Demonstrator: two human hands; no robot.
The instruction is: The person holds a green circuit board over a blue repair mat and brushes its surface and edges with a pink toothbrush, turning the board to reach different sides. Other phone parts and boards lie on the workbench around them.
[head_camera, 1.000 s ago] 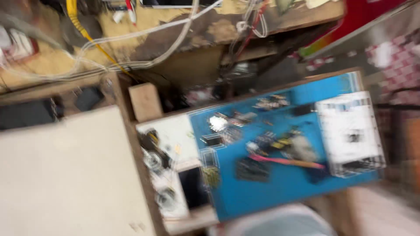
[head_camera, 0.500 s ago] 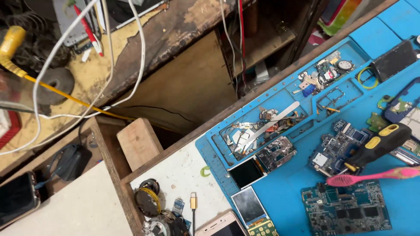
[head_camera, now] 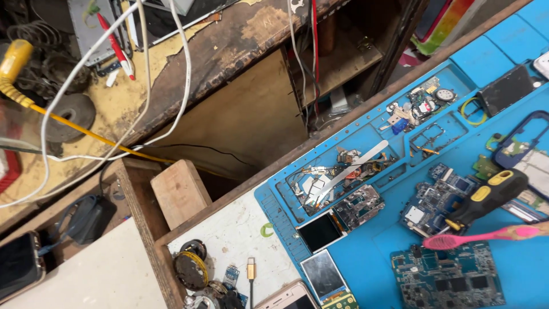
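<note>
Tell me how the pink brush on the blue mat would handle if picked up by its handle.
The pink brush looks thin and plastic, so probably light and a little bendy. It lies flat on the blue mat, so it should slide, not roll. Its head rests against a green circuit board, which a push might nudge.

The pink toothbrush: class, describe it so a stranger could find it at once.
Start at the blue work mat on the right. Near its right edge, a green circuit board lies below a black-and-yellow tool. Between them lies the pink toothbrush, the only pink thing on the mat.
</note>
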